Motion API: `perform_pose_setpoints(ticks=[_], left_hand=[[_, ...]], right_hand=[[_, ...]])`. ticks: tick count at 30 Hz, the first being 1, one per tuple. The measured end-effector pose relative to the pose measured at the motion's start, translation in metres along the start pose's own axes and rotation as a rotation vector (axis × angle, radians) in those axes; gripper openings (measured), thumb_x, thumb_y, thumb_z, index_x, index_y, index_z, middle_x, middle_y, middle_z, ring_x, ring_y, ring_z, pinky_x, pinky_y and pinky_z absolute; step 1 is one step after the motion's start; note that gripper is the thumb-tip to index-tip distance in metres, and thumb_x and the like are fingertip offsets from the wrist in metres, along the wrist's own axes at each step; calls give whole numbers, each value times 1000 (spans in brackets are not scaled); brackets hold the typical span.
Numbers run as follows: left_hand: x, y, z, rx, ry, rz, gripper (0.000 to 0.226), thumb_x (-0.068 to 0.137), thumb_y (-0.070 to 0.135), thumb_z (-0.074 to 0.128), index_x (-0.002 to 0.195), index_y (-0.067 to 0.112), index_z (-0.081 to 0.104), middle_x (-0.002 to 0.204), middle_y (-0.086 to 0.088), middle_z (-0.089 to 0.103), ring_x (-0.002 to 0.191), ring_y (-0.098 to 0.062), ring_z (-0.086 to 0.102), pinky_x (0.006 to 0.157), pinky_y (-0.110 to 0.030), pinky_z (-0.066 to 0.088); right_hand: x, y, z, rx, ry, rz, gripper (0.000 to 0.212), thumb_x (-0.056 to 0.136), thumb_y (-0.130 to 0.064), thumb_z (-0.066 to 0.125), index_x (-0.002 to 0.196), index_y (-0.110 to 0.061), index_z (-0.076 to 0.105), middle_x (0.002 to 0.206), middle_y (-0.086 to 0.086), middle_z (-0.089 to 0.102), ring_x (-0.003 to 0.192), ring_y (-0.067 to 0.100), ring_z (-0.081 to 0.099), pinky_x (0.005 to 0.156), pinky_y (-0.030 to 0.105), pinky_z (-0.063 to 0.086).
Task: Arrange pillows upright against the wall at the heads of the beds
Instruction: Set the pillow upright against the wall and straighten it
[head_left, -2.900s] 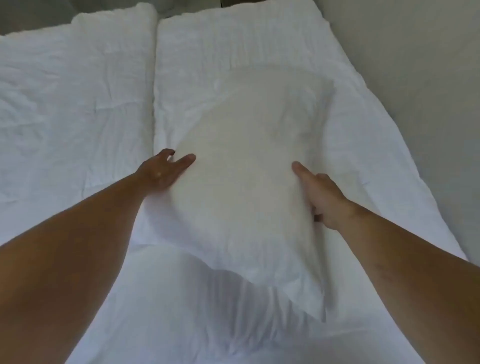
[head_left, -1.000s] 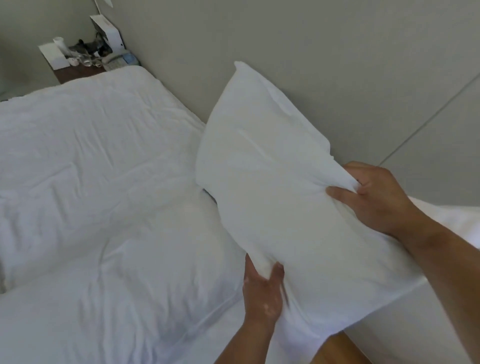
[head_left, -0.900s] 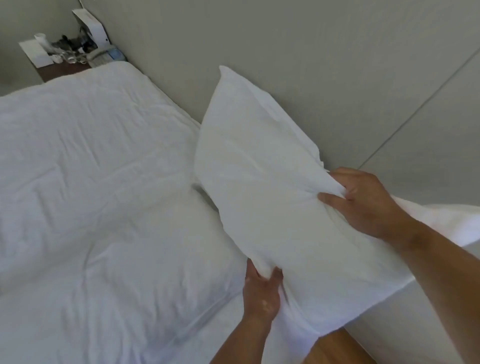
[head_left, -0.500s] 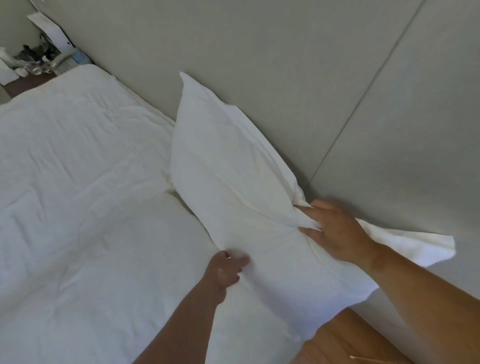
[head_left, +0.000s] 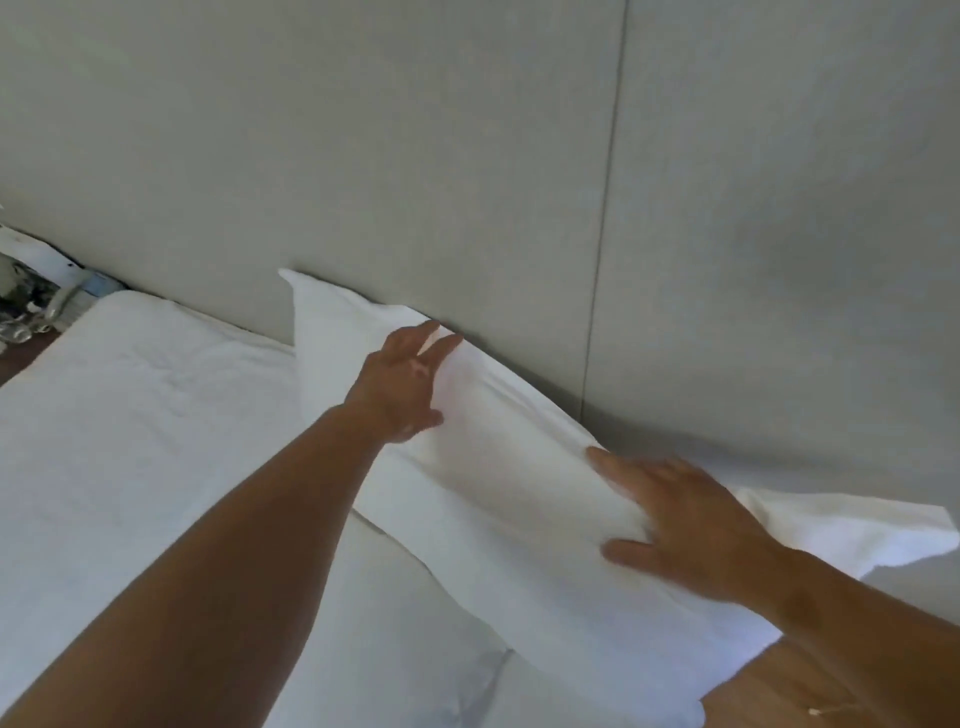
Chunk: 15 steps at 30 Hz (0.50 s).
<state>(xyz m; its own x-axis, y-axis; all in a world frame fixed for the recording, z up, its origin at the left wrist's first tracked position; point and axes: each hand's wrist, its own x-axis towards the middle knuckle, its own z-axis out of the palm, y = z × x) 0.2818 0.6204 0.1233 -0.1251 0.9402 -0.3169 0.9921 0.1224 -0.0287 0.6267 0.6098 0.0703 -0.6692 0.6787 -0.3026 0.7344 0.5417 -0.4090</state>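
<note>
A white pillow (head_left: 509, 467) stands on its long edge at the head of the bed (head_left: 156, 441), leaning back against the grey panelled wall (head_left: 415, 156). My left hand (head_left: 402, 384) lies flat on the pillow's upper left part, fingers spread and reaching its top edge by the wall. My right hand (head_left: 685, 525) rests flat on the pillow's right part with fingers apart. Neither hand grips the fabric. The loose end of the pillowcase (head_left: 857, 525) sticks out to the right past the bed.
A bedside table with small bottles and a white box (head_left: 31, 296) sits at the far left by the wall. Wooden floor (head_left: 779, 691) shows at the lower right beside the bed. A vertical seam (head_left: 602, 260) runs down the wall.
The pillow went from being held by its edges to leaning against the wall. Both hands let go of their grip and now lie flat on it; the left hand moved up to the top edge.
</note>
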Motion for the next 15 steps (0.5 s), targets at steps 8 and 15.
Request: perform_pose_setpoints(ticks=[8,15], left_hand=[[63,-44,-17,437,-346,-8,122,65,46,91,164,36,21,171,11,25,159,-15,20,125,-66,5],[48,-96,12,501,-190,-65,55,86,51,72,135,35,51,129,9,70,139,-15,54,123,-64,10]], right_hand=[[-19,4,-8,3,-82,236,117,70,-74,68,161,-38,5,157,-9,38,140,14,40,111,28,35],[-22,25,-14,-200,-59,466,67,65,-70,69,119,-34,52,102,-10,67,101,19,65,82,37,43]])
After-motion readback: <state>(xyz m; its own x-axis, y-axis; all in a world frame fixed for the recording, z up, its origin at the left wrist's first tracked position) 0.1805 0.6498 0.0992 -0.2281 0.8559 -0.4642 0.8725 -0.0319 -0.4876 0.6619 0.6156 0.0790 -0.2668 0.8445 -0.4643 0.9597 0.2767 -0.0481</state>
